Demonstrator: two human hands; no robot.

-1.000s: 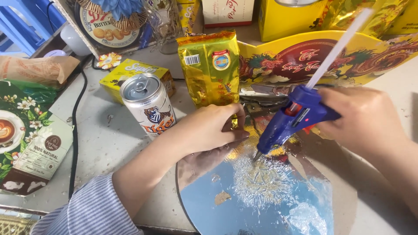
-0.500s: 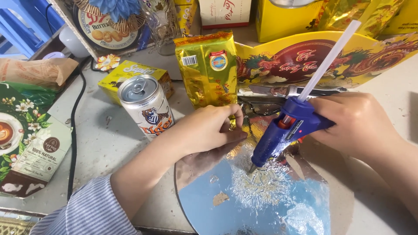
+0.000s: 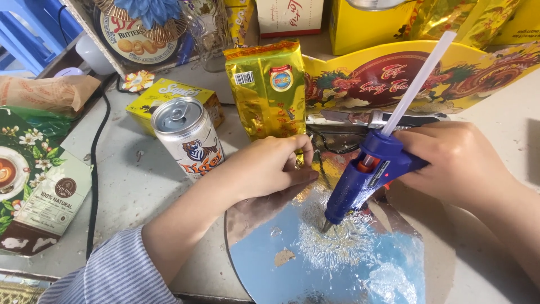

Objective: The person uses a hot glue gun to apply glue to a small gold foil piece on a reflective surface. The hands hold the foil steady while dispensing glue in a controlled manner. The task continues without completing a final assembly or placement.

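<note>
Blue glue gun point(image 3: 365, 177) gripped in right hand point(image 3: 458, 163) — nozzle on mirror disc point(image 3: 337, 259); left hand point(image 3: 270, 166) curled beside.

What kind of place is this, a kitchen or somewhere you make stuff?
Probably a craft table for putting together gift sets. The right hand holds a blue glue gun over a round mirror-like board, with a gold packet standing close by.

A silver drink can point(image 3: 188, 137) stands on the grey counter point(image 3: 121, 191) just left of the fingers, with a gold foil packet point(image 3: 269, 90) upright behind them, a small yellow box point(image 3: 169, 101) beyond the can, and a black cable point(image 3: 95, 169) farther left.
</note>
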